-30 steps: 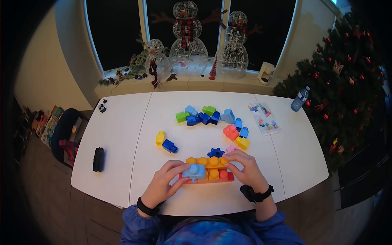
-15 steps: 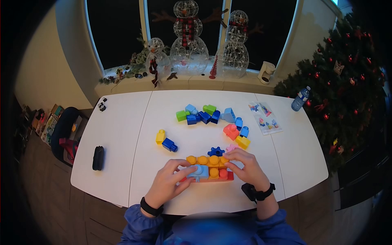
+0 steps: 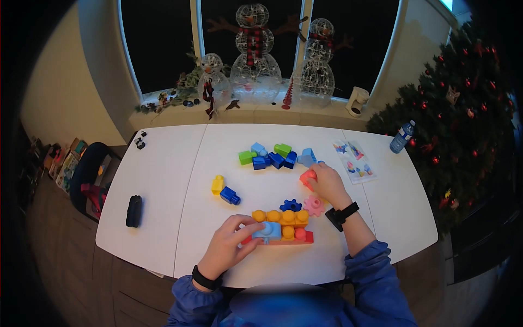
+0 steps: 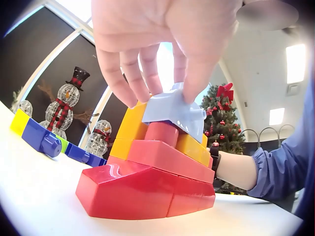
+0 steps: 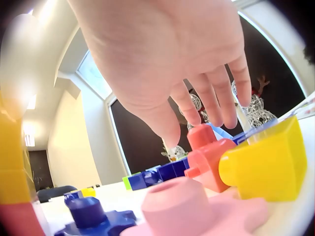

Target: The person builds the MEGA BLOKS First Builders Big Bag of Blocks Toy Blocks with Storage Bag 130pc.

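Note:
My left hand (image 3: 227, 245) pinches a light blue building block (image 4: 170, 112) between thumb and fingers, over the left end of a block stack. The light blue block sits at a tilt above a round coral stud (image 4: 161, 132). Red blocks (image 4: 123, 192) form the base of the stack, with orange blocks (image 3: 287, 218) along its far side. My right hand (image 3: 333, 188) reaches over the loose blocks, fingers extended, fingertips close to a coral block (image 5: 210, 160) with a stud on top. A yellow block (image 5: 270, 164) lies beside that coral block, under the hand.
A pink gear (image 3: 314, 206) and dark blue gear (image 3: 291, 205) lie just behind the stack. Several blue and green blocks (image 3: 276, 160) are grouped farther back; a yellow block (image 3: 218, 184) lies left. A picture sheet (image 3: 357, 163), water bottle (image 3: 402, 137) and black case (image 3: 134, 211) rest on the table.
My right hand has left the stack's right end and moved away, over the coral block. The light blue block shifted slightly right along the stack with my left hand, which still holds it.

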